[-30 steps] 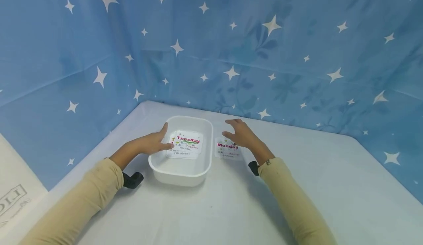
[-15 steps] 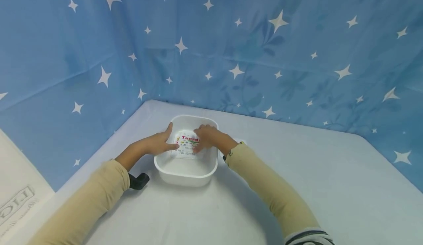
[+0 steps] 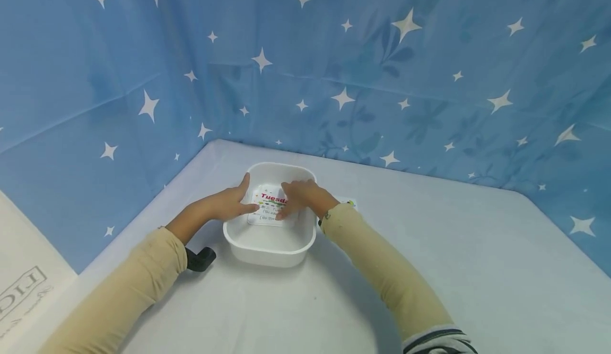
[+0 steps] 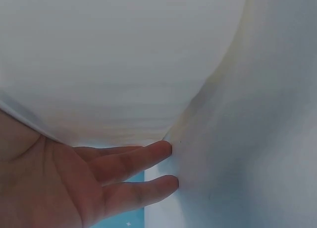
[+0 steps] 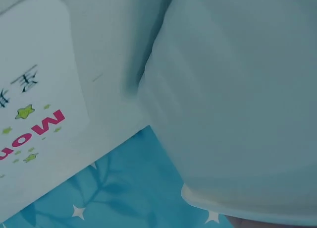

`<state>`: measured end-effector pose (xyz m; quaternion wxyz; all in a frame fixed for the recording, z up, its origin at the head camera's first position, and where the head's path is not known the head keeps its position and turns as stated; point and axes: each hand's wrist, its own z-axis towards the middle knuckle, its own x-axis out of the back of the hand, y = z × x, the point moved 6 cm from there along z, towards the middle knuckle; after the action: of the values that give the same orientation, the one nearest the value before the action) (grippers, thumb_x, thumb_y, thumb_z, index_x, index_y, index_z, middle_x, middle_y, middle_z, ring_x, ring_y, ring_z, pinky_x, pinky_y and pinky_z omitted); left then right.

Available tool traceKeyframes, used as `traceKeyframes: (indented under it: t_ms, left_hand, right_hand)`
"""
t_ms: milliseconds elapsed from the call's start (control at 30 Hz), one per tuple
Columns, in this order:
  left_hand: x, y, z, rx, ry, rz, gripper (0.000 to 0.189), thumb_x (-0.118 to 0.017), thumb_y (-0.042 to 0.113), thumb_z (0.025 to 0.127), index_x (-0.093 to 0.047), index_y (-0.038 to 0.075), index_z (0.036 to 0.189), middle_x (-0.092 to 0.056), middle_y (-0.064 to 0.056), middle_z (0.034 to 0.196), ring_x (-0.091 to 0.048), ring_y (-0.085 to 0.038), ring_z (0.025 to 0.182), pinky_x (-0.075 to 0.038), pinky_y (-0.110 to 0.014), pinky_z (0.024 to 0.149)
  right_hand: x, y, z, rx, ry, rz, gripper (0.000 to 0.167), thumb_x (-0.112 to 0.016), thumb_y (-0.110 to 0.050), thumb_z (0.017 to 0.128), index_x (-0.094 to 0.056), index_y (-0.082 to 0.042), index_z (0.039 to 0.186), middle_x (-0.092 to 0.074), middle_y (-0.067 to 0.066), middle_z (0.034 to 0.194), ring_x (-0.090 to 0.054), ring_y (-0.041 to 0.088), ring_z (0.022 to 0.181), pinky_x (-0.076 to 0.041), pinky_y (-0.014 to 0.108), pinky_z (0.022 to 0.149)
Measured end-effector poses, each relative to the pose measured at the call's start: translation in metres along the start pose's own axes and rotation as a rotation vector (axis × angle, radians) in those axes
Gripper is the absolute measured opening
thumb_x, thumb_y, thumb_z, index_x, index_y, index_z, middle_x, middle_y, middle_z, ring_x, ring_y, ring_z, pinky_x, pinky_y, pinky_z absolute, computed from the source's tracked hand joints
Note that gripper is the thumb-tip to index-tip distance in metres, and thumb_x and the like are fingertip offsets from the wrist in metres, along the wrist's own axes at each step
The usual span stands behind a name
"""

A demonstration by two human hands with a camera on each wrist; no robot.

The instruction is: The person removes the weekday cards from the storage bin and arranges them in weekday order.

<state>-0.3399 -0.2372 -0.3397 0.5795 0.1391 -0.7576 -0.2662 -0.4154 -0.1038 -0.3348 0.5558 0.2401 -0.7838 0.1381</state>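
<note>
A white plastic tub (image 3: 269, 259) stands on the table with flashcards in it. The top flashcard (image 3: 267, 205) reads "Tuesday" in red and is partly covered by my right hand (image 3: 304, 195). That hand reaches over the tub's right rim, thumb and fingers spread round the card's right part; its fingertips are partly hidden. My left hand (image 3: 226, 204) grips the tub's left rim, thumb inside, fingers (image 4: 133, 163) along the outer wall in the left wrist view. A "Monday" flashcard (image 5: 39, 89) lies right of the tub, mostly behind my right wrist in the head view.
A white cloth covers the table (image 3: 458, 258). Behind and to the left hangs a blue curtain (image 3: 296, 67) with white stars. A pale printed surface (image 3: 24, 279) lies at the far left. A black curved piece (image 3: 201, 259) sits under my left wrist.
My right hand has moved left from over the "Monday" card into the tub, onto the "Tuesday" card, which has since shifted slightly. My left hand stays at the tub's rim.
</note>
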Motion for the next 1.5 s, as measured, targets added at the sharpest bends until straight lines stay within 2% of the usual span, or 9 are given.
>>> traceKeyframes:
  t_ms: [167,433,667,800,1000,1133,1267,1400,1500]
  left_hand:
    - [0.000,0.000,-0.004,0.005,-0.001,-0.007,0.090,-0.048,0.035,0.094,0.018,-0.005,0.140,-0.004,-0.029,0.148,-0.024,-0.042,0.133,-0.033,-0.049,0.099]
    - [0.001,0.001,-0.006,0.008,0.004,-0.003,0.090,-0.047,0.036,0.094,0.017,-0.005,0.141,-0.007,-0.029,0.148,-0.025,-0.042,0.133,-0.033,-0.049,0.099]
    - [0.009,0.001,-0.007,0.009,0.017,-0.004,0.089,-0.047,0.035,0.094,0.019,-0.003,0.141,-0.006,-0.028,0.149,-0.026,-0.042,0.132,-0.035,-0.049,0.097]
    - [0.011,0.002,-0.008,0.010,0.022,0.009,0.089,-0.047,0.035,0.094,0.018,-0.004,0.141,-0.005,-0.029,0.148,-0.027,-0.043,0.131,-0.037,-0.047,0.095]
    - [0.012,0.003,-0.006,0.010,0.028,0.017,0.089,-0.047,0.035,0.094,0.018,-0.004,0.141,-0.005,-0.029,0.148,-0.027,-0.043,0.132,-0.038,-0.046,0.095]
    - [0.010,0.003,-0.005,0.023,0.027,0.016,0.090,-0.047,0.036,0.094,0.018,-0.004,0.141,-0.007,-0.029,0.148,-0.028,-0.043,0.131,-0.039,-0.046,0.094]
    - [0.004,0.004,-0.002,0.021,0.015,0.007,0.089,-0.047,0.035,0.094,0.018,-0.004,0.141,-0.008,-0.029,0.148,-0.027,-0.042,0.132,-0.037,-0.047,0.096]
    - [0.000,0.005,0.001,0.015,0.004,0.007,0.089,-0.047,0.035,0.094,0.018,-0.004,0.141,-0.011,-0.029,0.147,-0.034,-0.040,0.129,-0.039,-0.043,0.091]
    - [0.002,0.003,-0.001,0.024,0.003,0.008,0.089,-0.047,0.036,0.094,0.018,-0.004,0.141,-0.012,-0.029,0.147,-0.041,-0.038,0.124,-0.042,-0.040,0.087]
  right_hand:
    - [0.000,-0.002,-0.001,0.003,-0.017,0.031,0.109,-0.069,-0.059,0.069,-0.008,-0.016,0.148,-0.030,0.013,0.148,-0.024,0.030,0.137,-0.016,0.045,0.111]
    - [0.002,-0.001,0.003,-0.019,0.013,0.063,0.108,-0.071,-0.060,0.065,-0.016,-0.018,0.147,-0.029,0.012,0.147,-0.030,0.030,0.133,-0.024,0.046,0.108]
    - [0.017,-0.005,0.003,0.069,0.175,0.209,0.105,-0.079,-0.041,0.066,-0.017,-0.019,0.147,-0.026,0.013,0.132,-0.047,0.022,0.103,-0.042,0.034,0.092]
    - [0.025,-0.003,0.002,0.088,0.289,0.287,0.099,-0.080,-0.023,0.069,-0.019,-0.014,0.146,-0.023,0.015,0.133,-0.050,0.023,0.099,-0.045,0.032,0.089]
    - [0.031,0.004,-0.001,0.063,0.402,0.350,0.092,-0.075,-0.013,0.075,-0.018,-0.013,0.147,-0.017,0.020,0.140,-0.057,0.025,0.096,-0.048,0.030,0.083]
    - [0.032,0.012,-0.003,0.054,0.411,0.495,0.089,-0.070,-0.005,0.078,-0.015,-0.013,0.148,-0.015,0.023,0.141,-0.054,0.028,0.105,-0.047,0.034,0.087]
    - [0.026,0.021,-0.006,0.055,0.408,0.590,0.086,-0.068,-0.003,0.080,-0.016,-0.018,0.148,-0.029,0.022,0.140,-0.047,0.029,0.118,-0.041,0.038,0.097]
    - [0.023,0.028,-0.011,0.099,0.437,0.625,0.078,-0.056,0.000,0.086,-0.014,-0.023,0.148,-0.043,0.015,0.138,-0.056,0.027,0.102,-0.043,0.037,0.089]
    - [0.027,0.033,-0.018,0.134,0.473,0.677,0.073,-0.047,0.001,0.089,-0.011,-0.024,0.148,-0.039,0.011,0.143,-0.055,0.027,0.108,-0.041,0.038,0.091]
